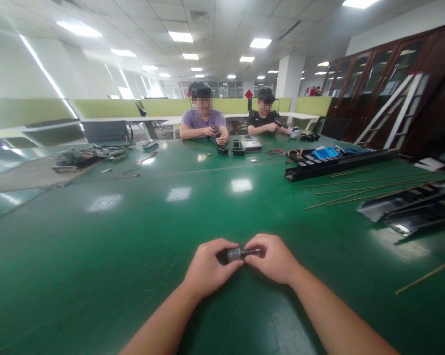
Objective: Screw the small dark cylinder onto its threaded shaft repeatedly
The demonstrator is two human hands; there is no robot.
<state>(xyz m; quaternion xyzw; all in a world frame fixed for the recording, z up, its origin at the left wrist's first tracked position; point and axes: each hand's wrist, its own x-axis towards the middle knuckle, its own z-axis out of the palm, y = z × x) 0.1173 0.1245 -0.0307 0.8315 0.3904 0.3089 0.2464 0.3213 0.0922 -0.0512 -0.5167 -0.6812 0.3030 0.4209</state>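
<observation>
Low over the green table [141, 256], a small grey cylindrical part with a thin ribbed dark shaft [235, 254] lies sideways between my two hands. My left hand [207, 268] is closed round its thicker, left end, thumb below and fingers above. On the other side my right hand [272, 259] pinches the thin shaft between thumb and fingers. The tips of both hands almost meet over the part. Its far left end is partly hidden in my left palm, and its exact kind cannot be made out.
Black metal channels [422, 207] and thin brass-coloured rods [355, 190] lie at the right. Across the table sit two people, each handling a dark object. Small black boxes [230, 151] stand before them. Grey cloth-like items [85, 155] are heaped far left; a stepladder [396, 111] stands behind.
</observation>
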